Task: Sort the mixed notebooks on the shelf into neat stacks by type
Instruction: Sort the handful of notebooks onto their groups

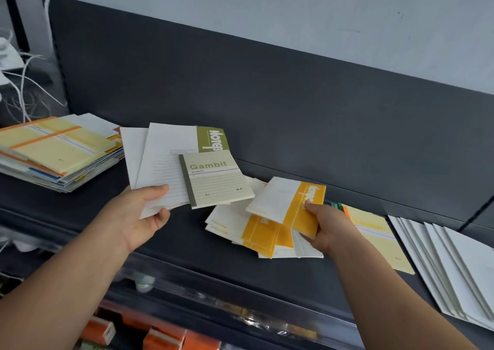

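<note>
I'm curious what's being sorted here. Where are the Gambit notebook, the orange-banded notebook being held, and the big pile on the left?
Gambit notebook (217, 181): head view, middle of its pale cover.
orange-banded notebook (278, 200): head view, its white half.
pile on the left (61, 146): head view, top yellow cover.

- A stack (53, 151) is set at the left end of the shelf (187, 242).
- A pile (256, 234) is spread mid-shelf, a fanned row (454, 269) at the right end, a single notebook (374, 232) between them.
- The Gambit notebook (217, 178) is held atop larger notebooks (160, 162) by the left hand (141, 216).
- A lifted notebook (283, 200) is held over the pile by the right hand (331, 229).
</note>
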Demonstrator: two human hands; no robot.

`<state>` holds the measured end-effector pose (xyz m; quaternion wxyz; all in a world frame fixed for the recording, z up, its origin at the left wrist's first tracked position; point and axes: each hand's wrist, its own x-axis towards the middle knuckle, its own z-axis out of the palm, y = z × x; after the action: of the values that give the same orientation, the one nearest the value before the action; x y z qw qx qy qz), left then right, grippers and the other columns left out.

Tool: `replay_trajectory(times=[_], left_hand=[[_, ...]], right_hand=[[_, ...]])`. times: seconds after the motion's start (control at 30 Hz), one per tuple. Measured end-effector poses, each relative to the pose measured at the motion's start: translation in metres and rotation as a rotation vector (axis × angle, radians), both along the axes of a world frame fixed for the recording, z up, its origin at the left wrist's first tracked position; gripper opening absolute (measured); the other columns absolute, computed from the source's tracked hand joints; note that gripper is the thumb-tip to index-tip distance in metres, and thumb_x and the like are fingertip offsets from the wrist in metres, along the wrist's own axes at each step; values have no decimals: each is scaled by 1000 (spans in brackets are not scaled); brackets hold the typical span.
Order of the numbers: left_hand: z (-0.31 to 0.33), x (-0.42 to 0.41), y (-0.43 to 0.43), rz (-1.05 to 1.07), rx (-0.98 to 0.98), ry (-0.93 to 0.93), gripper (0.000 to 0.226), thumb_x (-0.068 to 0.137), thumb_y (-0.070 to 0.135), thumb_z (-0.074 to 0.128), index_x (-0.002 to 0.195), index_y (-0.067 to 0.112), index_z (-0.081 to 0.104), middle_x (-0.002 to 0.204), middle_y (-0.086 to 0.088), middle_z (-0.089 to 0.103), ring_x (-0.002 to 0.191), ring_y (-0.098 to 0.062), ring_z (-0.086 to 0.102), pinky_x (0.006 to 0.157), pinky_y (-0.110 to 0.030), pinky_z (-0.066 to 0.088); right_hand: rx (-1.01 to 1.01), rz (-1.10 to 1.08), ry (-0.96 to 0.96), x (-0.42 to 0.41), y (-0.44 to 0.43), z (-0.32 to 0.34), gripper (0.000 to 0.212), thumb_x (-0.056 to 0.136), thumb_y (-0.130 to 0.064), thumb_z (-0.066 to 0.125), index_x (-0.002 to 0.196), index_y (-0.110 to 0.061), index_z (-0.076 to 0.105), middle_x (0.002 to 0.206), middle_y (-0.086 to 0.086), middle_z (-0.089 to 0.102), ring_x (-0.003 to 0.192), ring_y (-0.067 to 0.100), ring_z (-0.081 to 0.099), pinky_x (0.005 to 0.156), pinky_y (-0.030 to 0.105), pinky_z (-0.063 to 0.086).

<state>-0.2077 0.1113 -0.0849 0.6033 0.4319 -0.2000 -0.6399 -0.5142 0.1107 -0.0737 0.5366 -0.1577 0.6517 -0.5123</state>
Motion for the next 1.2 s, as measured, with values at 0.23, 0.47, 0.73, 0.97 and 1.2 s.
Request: replay_trajectory(times=[0.23, 0.47, 0.73, 0.97, 1.2], left_hand=[[2, -17, -1, -69, -11, -42, 36, 86, -1, 61, 116, 18, 62, 111, -6, 68, 90, -23, 64, 37, -18, 42], [6, -62, -1, -203, -54, -130, 31, 85, -2, 62, 104, 22, 63, 96, -2, 70, 84, -21, 64, 40, -19, 43], [9, -119, 4, -385, -126, -208, 28, 88, 1, 62, 103, 24, 64, 93, 1, 72, 81, -20, 65, 47, -25, 45], [15, -152, 7, -454, -146, -223, 33, 88, 2, 61, 114, 23, 63, 104, -4, 73, 89, -25, 66, 40, -24, 43], [14, -170, 14, -481, -116, -191, 33, 88, 1, 61, 115, 20, 63, 102, -5, 73, 82, -23, 66, 40, -23, 43]], right_hand=[[-151, 154, 706, 26, 6, -1, 59, 95, -39, 57, 146, -20, 37, 143, 2, 45, 126, 27, 47, 94, 39, 44], [-117, 432, 351, 29, 30, 10, 20, 94, -31, 62, 99, -11, 59, 79, 5, 61, 49, 10, 53, 47, 22, 43], [-203, 156, 347, -46, 55, -2, 9, 99, -16, 54, 93, -12, 59, 65, 1, 54, 45, 7, 43, 41, 19, 38], [-244, -174, 298, -122, 67, -9, 6, 98, -15, 56, 96, -10, 58, 69, 3, 50, 49, 9, 42, 39, 18, 37], [181, 44, 1134, -145, 77, -18, 22, 88, -34, 65, 90, -15, 54, 81, 1, 59, 65, 19, 55, 60, 29, 39]])
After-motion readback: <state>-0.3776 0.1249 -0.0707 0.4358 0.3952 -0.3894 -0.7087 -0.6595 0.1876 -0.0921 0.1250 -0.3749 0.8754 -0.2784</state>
